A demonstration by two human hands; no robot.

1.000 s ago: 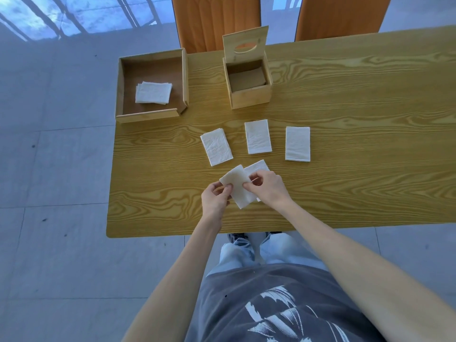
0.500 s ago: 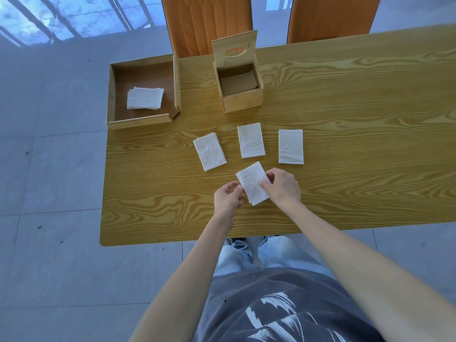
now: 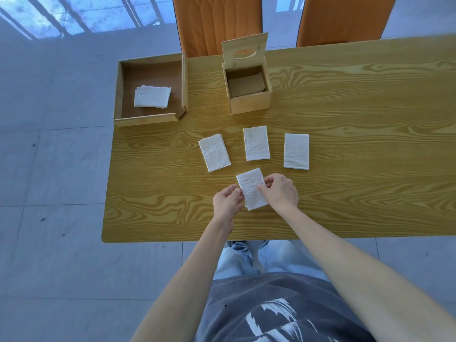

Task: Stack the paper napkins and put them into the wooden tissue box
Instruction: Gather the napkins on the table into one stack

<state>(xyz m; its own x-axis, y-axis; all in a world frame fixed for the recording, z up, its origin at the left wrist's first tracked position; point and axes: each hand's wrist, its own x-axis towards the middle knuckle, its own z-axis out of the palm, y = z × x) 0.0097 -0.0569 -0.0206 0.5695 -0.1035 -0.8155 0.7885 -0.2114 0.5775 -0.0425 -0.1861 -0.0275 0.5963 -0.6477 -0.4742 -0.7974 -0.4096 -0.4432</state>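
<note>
A small stack of white napkins lies on the wooden table near its front edge. My left hand pinches its left edge and my right hand grips its right edge. Beyond it, three single napkins lie flat in a row: a left napkin, a middle napkin and a right napkin. The wooden tissue box stands behind them, its slotted lid tipped up and open, the inside showing only a brown bottom.
A shallow wooden tray at the table's far left corner holds a few more folded napkins. Two orange chairs stand behind the table. The table's front edge is close to my body.
Two offset napkins between my hands have been squared into one aligned stack. Both hands stayed at its edges, and the view shifted slightly.
</note>
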